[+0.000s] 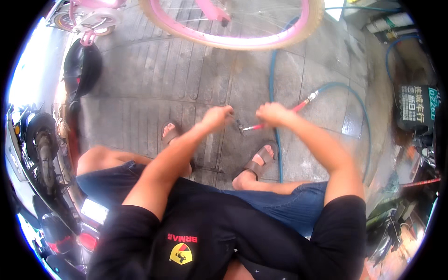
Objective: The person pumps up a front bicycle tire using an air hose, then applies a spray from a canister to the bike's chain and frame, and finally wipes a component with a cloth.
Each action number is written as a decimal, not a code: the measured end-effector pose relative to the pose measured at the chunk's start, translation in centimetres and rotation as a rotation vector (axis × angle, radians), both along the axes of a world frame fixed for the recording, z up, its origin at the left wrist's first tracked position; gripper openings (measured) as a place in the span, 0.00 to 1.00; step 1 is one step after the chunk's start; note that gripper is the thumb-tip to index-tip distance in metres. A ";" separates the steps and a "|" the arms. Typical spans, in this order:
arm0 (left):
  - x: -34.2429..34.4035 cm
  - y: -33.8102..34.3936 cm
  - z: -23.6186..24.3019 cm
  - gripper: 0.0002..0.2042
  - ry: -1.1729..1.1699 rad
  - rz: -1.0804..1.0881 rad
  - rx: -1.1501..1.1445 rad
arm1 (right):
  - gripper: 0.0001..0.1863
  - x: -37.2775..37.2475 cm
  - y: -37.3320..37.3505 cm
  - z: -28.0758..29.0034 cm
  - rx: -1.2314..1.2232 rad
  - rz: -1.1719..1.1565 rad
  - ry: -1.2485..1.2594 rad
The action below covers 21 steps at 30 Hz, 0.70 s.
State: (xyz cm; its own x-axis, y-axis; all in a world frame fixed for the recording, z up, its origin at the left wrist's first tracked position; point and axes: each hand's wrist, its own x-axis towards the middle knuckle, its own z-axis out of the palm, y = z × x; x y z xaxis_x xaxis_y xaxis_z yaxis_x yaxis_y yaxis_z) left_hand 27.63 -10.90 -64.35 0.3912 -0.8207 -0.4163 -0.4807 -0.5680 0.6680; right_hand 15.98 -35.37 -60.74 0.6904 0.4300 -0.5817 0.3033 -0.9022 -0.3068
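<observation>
A pink wheel (pixel 233 28) arcs across the top, above grey paving (pixel 154 79). A blue hose (pixel 275 93) runs down the paving and loops right to a red-handled tool (pixel 298 106). The right hand (pixel 273 113) is closed around that tool, which juts out past the fist on both sides, its tip toward the left hand (pixel 217 116). The left hand is pinched on a small metal piece (pixel 239 126), just below and between the fists. Two sandals (pixel 261 161) rest beneath.

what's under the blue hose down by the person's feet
The blue hose lies on grey paving slabs, passing beside a sandalled foot. Its lower end is hidden behind the leg.
</observation>
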 end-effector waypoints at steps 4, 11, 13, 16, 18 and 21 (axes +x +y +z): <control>-3.9 -4.2 -1.2 0.14 -0.254 -0.140 0.023 | 0.08 -3.8 0.7 -3.7 0.098 -0.046 -0.079; -4.4 -5.6 -1.6 0.07 -0.288 -0.177 0.027 | 0.12 0.2 -7.8 8.2 0.359 -0.391 0.176; -3.4 -5.8 -2.0 0.08 -0.240 -0.008 -0.059 | 0.12 2.9 -10.9 11.9 0.414 -0.625 0.019; 2.3 -11.9 3.1 0.07 0.096 0.394 -0.418 | 0.14 5.0 -15.2 17.5 0.312 -1.065 -0.370; 5.7 -17.9 11.3 0.08 0.567 0.617 -0.600 | 0.17 4.5 -19.5 19.7 0.478 -1.324 -0.644; 10.6 -22.4 17.2 0.09 0.757 0.766 -0.932 | 0.21 7.9 -18.7 21.7 0.652 -1.393 -0.915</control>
State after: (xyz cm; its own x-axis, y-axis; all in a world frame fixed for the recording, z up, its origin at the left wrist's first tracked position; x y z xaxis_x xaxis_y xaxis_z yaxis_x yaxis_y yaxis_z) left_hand 38.20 -33.25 -47.11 0.7868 -0.5971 -0.1562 0.3758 0.2627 0.8887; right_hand 23.92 -54.08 -39.02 0.6820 -0.7125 0.1648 -0.2387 -0.4299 -0.8707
